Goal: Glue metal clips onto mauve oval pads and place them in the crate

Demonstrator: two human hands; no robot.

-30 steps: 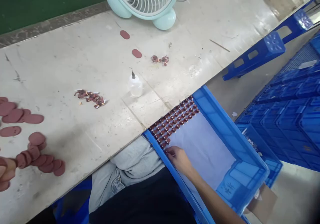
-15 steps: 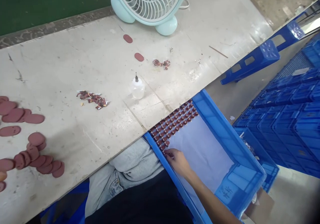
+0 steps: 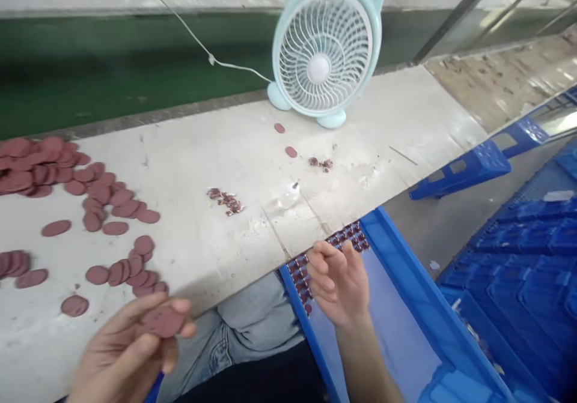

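Between the thumb and fingers of my left hand [image 3: 130, 343] is a reddish-brown oval disc [image 3: 164, 321], held over the table's front edge. My right hand [image 3: 339, 280] is raised above the blue crate [image 3: 406, 265], palm turned up and fingers loosely curled apart, with nothing visible in it. Rows of small dark-red pieces [image 3: 300, 274] lie on the sheet in the crate, partly hidden by that hand. On the table are a small heap of dark-red bits [image 3: 225, 202], a second little cluster [image 3: 321, 164] and a clear dropper bottle [image 3: 288, 196].
Many reddish oval discs [image 3: 101, 193] are piled and scattered on the left of the white table [image 3: 189, 151]. A pale-blue fan [image 3: 327, 54] stands at the back. To the right are a blue stool [image 3: 469, 169] and stacked blue crates [image 3: 527, 259].
My right hand has lifted from the rows in the crate and opened. The left hand has come into view with a disc. The view has tilted up and swung left.
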